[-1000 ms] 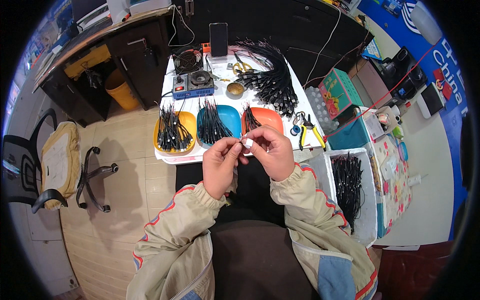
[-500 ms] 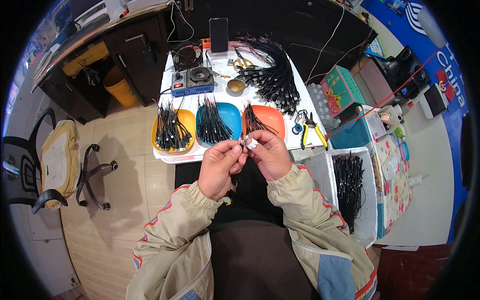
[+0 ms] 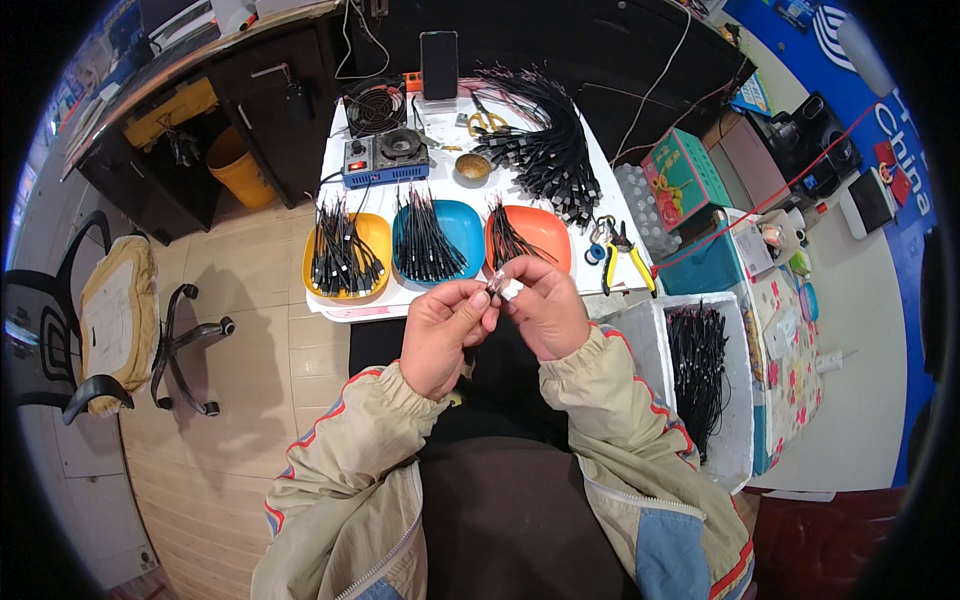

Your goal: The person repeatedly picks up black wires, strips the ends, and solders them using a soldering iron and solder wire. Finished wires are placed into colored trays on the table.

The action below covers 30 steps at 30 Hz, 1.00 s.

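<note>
In front of the tray row, my left hand (image 3: pixel 440 335) pinches the end of a thin dark cable (image 3: pixel 492 292) between thumb and fingers. My right hand (image 3: pixel 548 312) meets it fingertip to fingertip, closed on the fine wires at the same end. Something white (image 3: pixel 512 289), like a wrap or tape, sits at my right thumb's tip. Most of the cable is hidden by my fingers. Just beyond stand a yellow tray (image 3: pixel 383 230), a blue tray (image 3: pixel 468 225) and an orange tray (image 3: pixel 558 238), each with black cables whose thin wire ends point away.
On the white table stand a blue soldering unit (image 3: pixel 385 172), a fan (image 3: pixel 376 108), an upright phone (image 3: pixel 439 66), a round brass-coloured pot (image 3: pixel 472 167) and a large cable bundle (image 3: pixel 550 150). Yellow-handled pliers (image 3: pixel 622 262) lie right. A foam box (image 3: pixel 742 400) holds more cables.
Both hands stay together at the cable end. My right hand has shifted slightly to the right, and its fingers have turned a little over the wires.
</note>
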{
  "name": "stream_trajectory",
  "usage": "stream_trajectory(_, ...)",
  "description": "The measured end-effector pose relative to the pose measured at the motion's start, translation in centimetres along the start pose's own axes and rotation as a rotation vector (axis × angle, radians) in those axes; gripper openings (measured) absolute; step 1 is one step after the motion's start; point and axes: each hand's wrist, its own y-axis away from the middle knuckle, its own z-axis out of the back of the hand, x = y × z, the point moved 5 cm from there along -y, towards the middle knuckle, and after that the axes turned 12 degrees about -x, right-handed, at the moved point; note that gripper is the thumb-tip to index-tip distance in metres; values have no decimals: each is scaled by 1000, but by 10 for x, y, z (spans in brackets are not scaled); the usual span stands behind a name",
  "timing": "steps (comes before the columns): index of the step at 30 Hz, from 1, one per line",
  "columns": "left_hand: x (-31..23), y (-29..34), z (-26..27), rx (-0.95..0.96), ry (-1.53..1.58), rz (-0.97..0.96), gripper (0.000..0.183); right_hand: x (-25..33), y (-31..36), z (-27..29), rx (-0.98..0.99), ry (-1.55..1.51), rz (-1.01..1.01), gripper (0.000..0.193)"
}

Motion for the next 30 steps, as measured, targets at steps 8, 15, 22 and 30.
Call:
stream_trajectory(8,2,2,2,166,110,231,14,-3,4,-1,68,-129,-93,17)
stream_trajectory(15,5,-2,4,173,68,248,15,0,-3,4,157,-28,-85,14)
stream_trajectory(22,8,-14,18,86,-288,102,17,-35,-17,9,201,-424,-520,18)
stream_trajectory(30,6,-31,30,2,-246,72,15,46,-222,123,-456,888,259,15)
